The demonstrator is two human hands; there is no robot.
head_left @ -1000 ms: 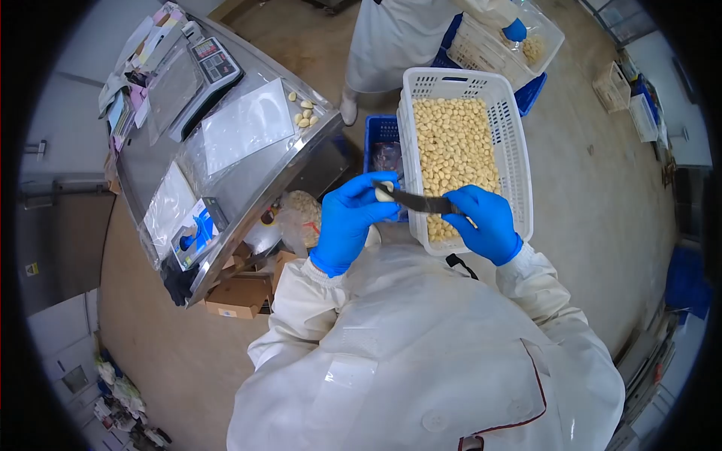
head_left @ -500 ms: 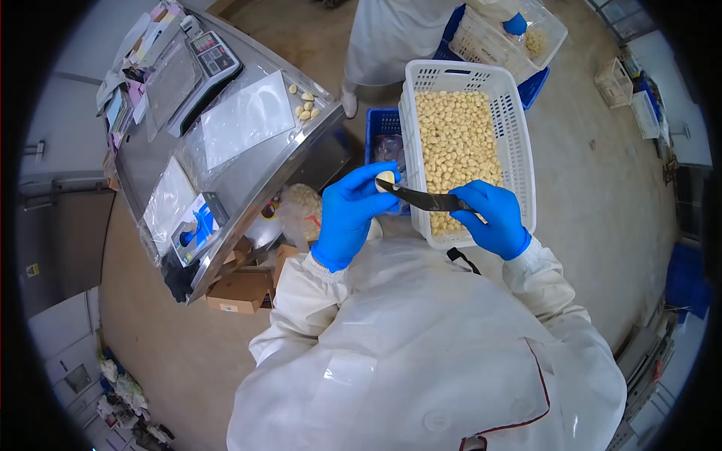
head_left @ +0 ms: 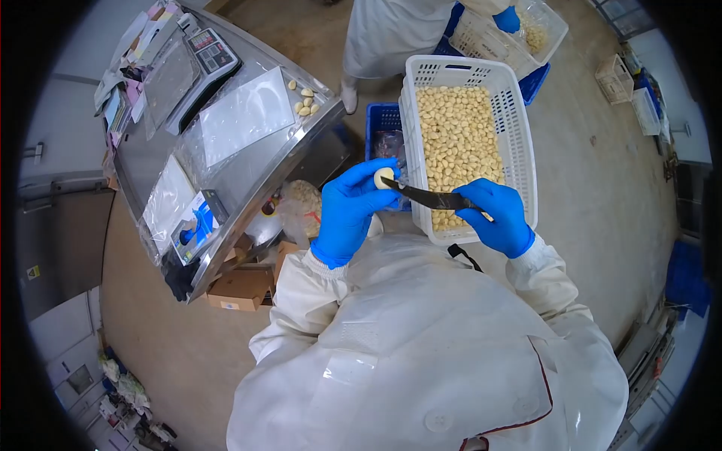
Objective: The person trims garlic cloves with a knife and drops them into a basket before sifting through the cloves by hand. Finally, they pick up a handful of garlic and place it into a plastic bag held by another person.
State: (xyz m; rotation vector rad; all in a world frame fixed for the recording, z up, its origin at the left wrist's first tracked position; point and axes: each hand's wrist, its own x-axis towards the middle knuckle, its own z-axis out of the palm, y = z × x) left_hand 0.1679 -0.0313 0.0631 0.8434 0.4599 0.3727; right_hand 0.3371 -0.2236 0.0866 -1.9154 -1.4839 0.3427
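Observation:
My left hand (head_left: 346, 214), in a blue glove, pinches a small pale cream round piece (head_left: 383, 178), which looks like a peeled chestnut, between thumb and fingers. A knife (head_left: 432, 200) with a dark, curved blade is gripped in my right hand (head_left: 496, 216), also blue-gloved. The blade points left and its tip touches the pale piece. Just beyond both hands stands a white perforated crate (head_left: 519, 143) filled with many similar pale pieces (head_left: 460, 135). My right hand is over the crate's near part; its fingers hide most of the handle.
A steel table (head_left: 316, 124) on the left bears a scale (head_left: 210, 56), plastic sheeting, a glove box (head_left: 197, 225) and several pale pieces (head_left: 307, 102). A blue crate (head_left: 383, 114) sits beside the white one. Beyond, a co-worker (head_left: 395, 37) stands by another white basket (head_left: 489, 45).
The knife tip has shifted slightly on the pale piece, and more of the piece's face shows. My right hand has moved a little to the right. The view has tilted slightly.

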